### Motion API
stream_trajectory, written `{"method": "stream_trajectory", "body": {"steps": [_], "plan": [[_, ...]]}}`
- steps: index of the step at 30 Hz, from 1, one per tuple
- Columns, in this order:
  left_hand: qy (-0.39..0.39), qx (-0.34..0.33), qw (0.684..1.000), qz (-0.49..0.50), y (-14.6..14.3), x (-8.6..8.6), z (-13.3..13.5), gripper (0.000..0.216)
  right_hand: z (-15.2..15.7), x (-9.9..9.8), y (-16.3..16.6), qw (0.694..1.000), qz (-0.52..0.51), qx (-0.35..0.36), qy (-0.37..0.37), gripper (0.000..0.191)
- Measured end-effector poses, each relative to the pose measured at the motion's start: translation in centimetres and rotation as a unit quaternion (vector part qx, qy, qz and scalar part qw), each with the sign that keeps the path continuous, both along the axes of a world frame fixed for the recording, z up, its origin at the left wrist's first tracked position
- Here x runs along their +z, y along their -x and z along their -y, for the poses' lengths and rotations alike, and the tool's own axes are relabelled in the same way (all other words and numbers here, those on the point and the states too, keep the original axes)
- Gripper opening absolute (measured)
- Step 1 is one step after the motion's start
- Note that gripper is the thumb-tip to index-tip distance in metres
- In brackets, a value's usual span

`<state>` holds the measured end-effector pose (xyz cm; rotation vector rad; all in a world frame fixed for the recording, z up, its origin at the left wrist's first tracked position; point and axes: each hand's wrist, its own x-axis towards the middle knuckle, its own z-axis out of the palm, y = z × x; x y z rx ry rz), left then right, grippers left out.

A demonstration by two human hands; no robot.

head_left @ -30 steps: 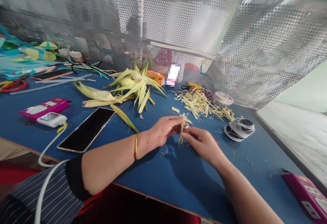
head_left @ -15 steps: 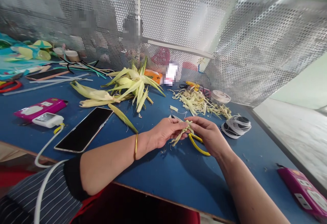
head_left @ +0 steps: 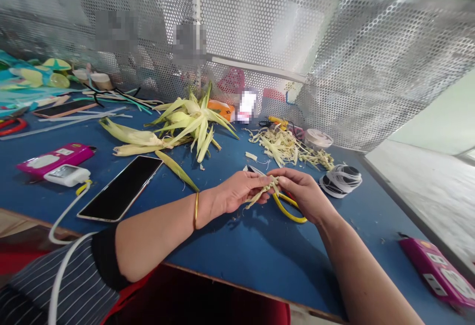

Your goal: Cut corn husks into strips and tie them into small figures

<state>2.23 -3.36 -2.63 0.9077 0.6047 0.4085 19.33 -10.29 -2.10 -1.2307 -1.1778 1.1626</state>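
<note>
My left hand (head_left: 243,191) and my right hand (head_left: 300,189) meet over the blue table, both closed on a small pale-green strip of twisted corn husk (head_left: 265,191). The strip's loose end hangs down below my left fingers. Thumbs and fingertips pinch it from both sides, and part of it is hidden between them. Beneath my hands lie scissors (head_left: 291,212) with yellow handles, their blades partly covered by my fingers. Just beyond is a heap of shredded husk strips (head_left: 280,144). Whole corn husks (head_left: 196,122) are piled farther left.
A spool of white cord (head_left: 340,181) stands right of my hands, with a roll of tape (head_left: 318,138) behind it. A black phone (head_left: 121,188) and a magenta power strip (head_left: 55,159) lie left; another power strip (head_left: 440,270) lies right. A perforated metal screen (head_left: 256,33) borders the back.
Both hands keep hold of the husk strip and have barely moved. My fingers have shifted slightly, and the strip's hanging end has swung a little. The whole view has slid slightly.
</note>
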Motion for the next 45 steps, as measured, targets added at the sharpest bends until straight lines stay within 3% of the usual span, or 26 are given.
{"method": "stream_trajectory", "body": {"steps": [10,26,37,40,45], "plan": [[0.032,0.008,0.999,-0.006,-0.3,-0.6,-0.1,0.028,-0.4,-0.4,0.6,0.991,0.05,-0.125,-0.027,0.029],[0.023,0.019,0.999,-0.021,-0.2,-1.0,-0.1,0.044,-0.4,-0.1,1.0,0.992,0.077,-0.099,0.017,0.039],[-0.114,0.026,0.989,-0.086,-0.3,-0.9,0.1,0.032,-0.5,-0.3,1.1,0.983,0.065,-0.169,0.014,0.045],[-0.078,0.034,0.993,-0.084,-0.2,-0.9,-0.1,0.035,-0.7,-0.4,1.0,0.983,0.04,-0.178,0.013,0.045],[-0.016,0.106,0.994,-0.011,0.0,-0.6,-0.8,0.034,-0.7,-0.2,0.6,0.978,-0.004,-0.208,0.014,0.049]]}}
